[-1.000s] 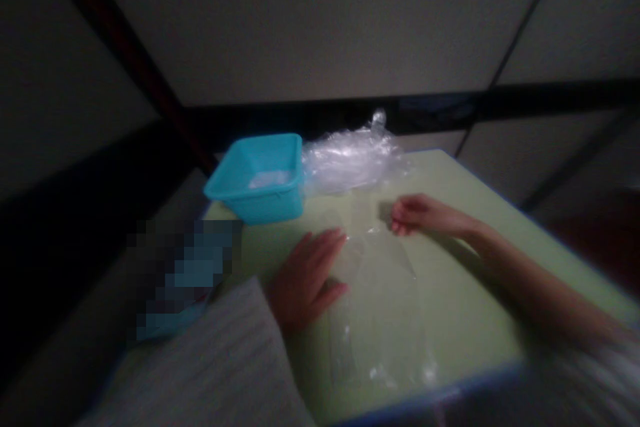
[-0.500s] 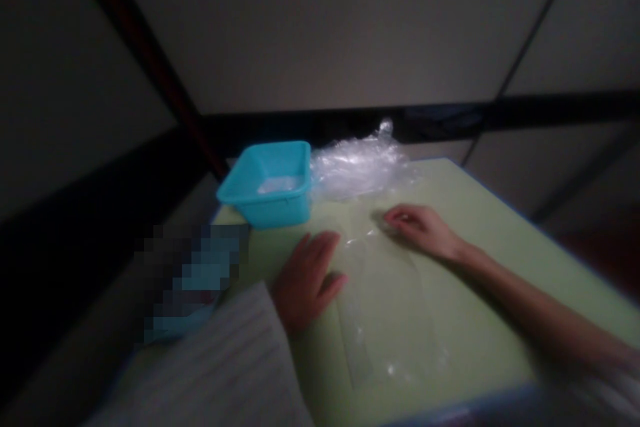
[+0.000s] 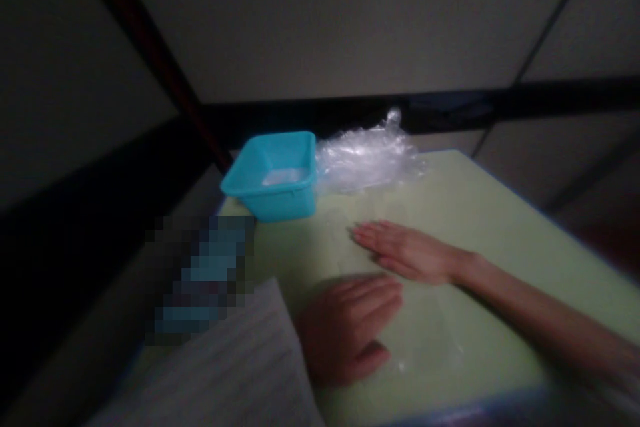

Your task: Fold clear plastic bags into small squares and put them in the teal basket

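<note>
A clear plastic bag (image 3: 425, 333) lies flat on the pale green table (image 3: 500, 213), hard to make out in the dim light. My left hand (image 3: 350, 327) rests flat on the bag's near left part, fingers stretched out. My right hand (image 3: 405, 250) lies flat on the bag's far part, fingers together and pointing left. Neither hand grips anything.
A turquoise plastic tub (image 3: 275, 177) with something pale inside stands at the table's far left corner. A heap of crumpled clear plastic (image 3: 370, 157) lies beside it at the back edge. A blurred-out patch sits left of my sleeve. The room around is dark.
My right hand has opened from a pinch at the bag's far end and moved left to lie flat. My left hand has slid nearer and rightward onto the bag.
</note>
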### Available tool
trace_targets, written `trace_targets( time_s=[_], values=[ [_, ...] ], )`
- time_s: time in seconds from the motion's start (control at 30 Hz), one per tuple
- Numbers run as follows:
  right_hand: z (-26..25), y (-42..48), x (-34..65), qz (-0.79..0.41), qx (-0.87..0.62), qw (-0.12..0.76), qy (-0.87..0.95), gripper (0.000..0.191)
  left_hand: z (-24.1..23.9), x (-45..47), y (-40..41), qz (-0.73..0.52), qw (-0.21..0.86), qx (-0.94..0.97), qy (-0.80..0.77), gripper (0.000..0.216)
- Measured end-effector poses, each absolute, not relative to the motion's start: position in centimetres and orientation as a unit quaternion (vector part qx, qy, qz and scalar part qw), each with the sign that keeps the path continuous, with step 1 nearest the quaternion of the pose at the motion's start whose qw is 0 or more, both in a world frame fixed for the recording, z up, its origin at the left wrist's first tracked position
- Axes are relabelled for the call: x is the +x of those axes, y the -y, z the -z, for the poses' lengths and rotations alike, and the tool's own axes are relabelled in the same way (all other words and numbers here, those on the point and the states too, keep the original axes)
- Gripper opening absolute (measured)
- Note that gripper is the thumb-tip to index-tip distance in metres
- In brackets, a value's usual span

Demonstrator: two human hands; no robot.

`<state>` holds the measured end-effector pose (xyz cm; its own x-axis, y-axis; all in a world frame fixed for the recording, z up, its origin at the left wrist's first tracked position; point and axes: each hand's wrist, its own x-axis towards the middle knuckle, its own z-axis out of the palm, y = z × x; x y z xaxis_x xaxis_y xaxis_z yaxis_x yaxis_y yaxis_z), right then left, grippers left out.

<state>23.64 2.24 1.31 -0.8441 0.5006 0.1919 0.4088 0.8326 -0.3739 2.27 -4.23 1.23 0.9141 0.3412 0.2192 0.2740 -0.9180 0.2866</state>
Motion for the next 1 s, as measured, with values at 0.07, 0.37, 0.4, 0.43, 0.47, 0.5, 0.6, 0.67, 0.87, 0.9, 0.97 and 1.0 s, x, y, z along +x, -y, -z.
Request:
trace_targets(
  time_s=[0.07,0.37,0.4,0.43,0.47,0.5,0.6,0.67,0.87,0.9,0.97,1.0],
  values=[
    [-1.3,-2.3,23.5,-0.157,-0.229,0.124,0.953,0.058,-1.4,2.3,4.3,-0.111,0.136,0.974,-0.144,0.058],
    [-0.6,-2.4,23.5,-0.132,-0.207,0.060,0.968,0.056,-1.8,2.1,4.2,-0.063,0.179,0.975,-0.118,0.066],
    [-0.6,-2.4,23.5,-0.134,-0.208,0.060,0.967,0.056,-1.8,2.0,4.3,-0.061,0.182,0.974,-0.121,0.066],
    [-0.5,-2.4,23.5,-0.135,-0.209,0.060,0.967,0.057,-1.8,2.0,4.4,-0.061,0.186,0.973,-0.124,0.066],
    [-0.5,-2.4,23.5,-0.136,-0.209,0.061,0.966,0.057,-1.7,2.0,4.4,-0.064,0.189,0.972,-0.126,0.067],
    [-0.5,-2.4,23.5,-0.137,-0.209,0.061,0.966,0.057,-1.7,1.9,4.5,-0.068,0.192,0.971,-0.126,0.068],
    [-0.5,-2.4,23.5,-0.136,-0.211,0.064,0.966,0.056,-1.6,1.8,4.4,-0.078,0.197,0.970,-0.123,0.070],
    [-0.5,-2.3,23.5,-0.135,-0.209,0.063,0.967,0.056,-1.4,1.8,4.4,-0.077,0.191,0.971,-0.120,0.068],
    [-1.1,-2.3,23.5,-0.150,-0.217,0.077,0.962,0.055,-0.3,2.1,4.8,-0.122,0.153,0.970,-0.143,0.053],
    [-1.4,-2.3,23.6,-0.157,-0.222,0.088,0.958,0.055,-0.2,2.1,4.7,-0.145,0.149,0.966,-0.152,0.054],
    [-2.0,-2.3,23.9,-0.162,-0.233,0.115,0.952,0.053,-0.3,1.8,4.3,-0.188,0.134,0.954,-0.192,0.054],
    [-2.3,-2.2,24.2,-0.158,-0.237,0.126,0.950,0.052,-0.4,1.6,3.9,-0.202,0.124,0.946,-0.223,0.053]
  ],
)
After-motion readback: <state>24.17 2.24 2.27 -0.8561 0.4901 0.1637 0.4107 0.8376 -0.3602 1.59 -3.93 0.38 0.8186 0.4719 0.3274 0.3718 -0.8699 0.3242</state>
